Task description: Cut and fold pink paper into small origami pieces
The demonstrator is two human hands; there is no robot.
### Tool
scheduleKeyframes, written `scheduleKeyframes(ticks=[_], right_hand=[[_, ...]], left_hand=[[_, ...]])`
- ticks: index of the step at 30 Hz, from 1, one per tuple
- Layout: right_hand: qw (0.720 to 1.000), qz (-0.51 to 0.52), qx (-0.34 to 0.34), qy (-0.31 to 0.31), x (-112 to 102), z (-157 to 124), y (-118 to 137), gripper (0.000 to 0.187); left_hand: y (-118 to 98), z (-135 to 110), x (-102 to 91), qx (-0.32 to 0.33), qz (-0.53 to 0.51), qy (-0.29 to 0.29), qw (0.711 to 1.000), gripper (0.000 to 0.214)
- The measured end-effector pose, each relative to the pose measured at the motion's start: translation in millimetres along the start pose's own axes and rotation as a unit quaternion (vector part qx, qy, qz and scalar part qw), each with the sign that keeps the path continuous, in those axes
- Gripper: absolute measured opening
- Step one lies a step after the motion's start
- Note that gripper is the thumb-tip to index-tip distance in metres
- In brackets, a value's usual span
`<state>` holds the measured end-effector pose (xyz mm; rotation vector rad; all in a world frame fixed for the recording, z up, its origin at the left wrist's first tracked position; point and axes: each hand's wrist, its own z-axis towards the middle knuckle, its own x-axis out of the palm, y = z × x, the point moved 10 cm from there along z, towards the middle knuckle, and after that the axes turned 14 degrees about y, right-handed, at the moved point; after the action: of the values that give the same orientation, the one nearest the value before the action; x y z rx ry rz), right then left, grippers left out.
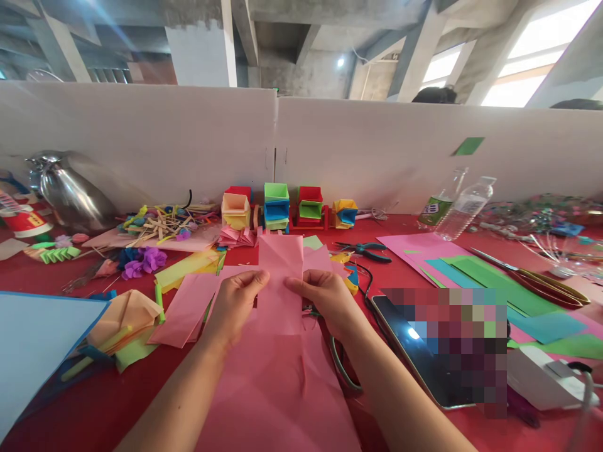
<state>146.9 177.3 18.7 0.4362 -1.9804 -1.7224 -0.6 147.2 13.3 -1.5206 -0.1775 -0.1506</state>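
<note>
A pink sheet of paper, partly folded, is held upright over the red table. My left hand pinches its left edge with thumb and fingers closed. My right hand pinches its right edge the same way. More pink paper lies flat under my forearms. Another pink sheet lies just left of my left hand.
Folded paper boxes stand along the white partition. Pliers, scissors, two plastic bottles, coloured sheets and a tablet are on the right. A metal kettle, sticks and paper flowers are on the left.
</note>
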Motion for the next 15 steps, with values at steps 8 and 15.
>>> scheduleKeyframes(ticks=[8,15], right_hand=[[1.000,-0.015,0.009,-0.015,-4.2,-0.1,0.8,0.035],[0.999,-0.028,0.014,0.004,-1.9,1.5,-1.0,0.040]], left_hand=[[5.7,3.2,12.4,-0.044,0.017,0.093,0.995,0.033],[-5.5,2.4,2.2,-0.015,0.113,0.053,0.992,0.037]])
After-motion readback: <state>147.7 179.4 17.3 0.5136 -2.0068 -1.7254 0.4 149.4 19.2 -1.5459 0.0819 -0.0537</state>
